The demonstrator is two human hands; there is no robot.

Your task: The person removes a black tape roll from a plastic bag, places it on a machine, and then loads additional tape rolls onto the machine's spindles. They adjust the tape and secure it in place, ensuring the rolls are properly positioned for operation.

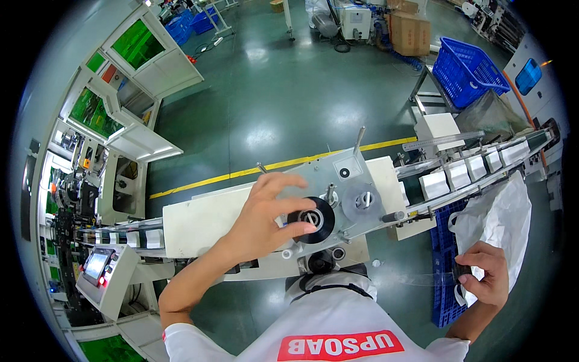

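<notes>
My left hand [268, 205] is over the machine's top plate, beside a black reel [322, 221] mounted on a spindle. Its fingers are spread, with the thumb and index finger curved over the reel around its pale hub; whether they press on it I cannot tell. To the right of the black reel sits a clear disc [360, 204] on a second spindle. Low on the right, my right hand [490, 274] is closed on a small dark piece [460, 273]. A clear film strip [416, 279] stretches leftward from near that hand.
A conveyor carrying white packs [458, 175] runs to the right. White bags [494, 223] lie by a blue pallet [441, 259]. A control panel [98, 265] stands at left; a blue basket [467, 66] sits on a stand at far right. Metal posts [360, 137] rise from the machine.
</notes>
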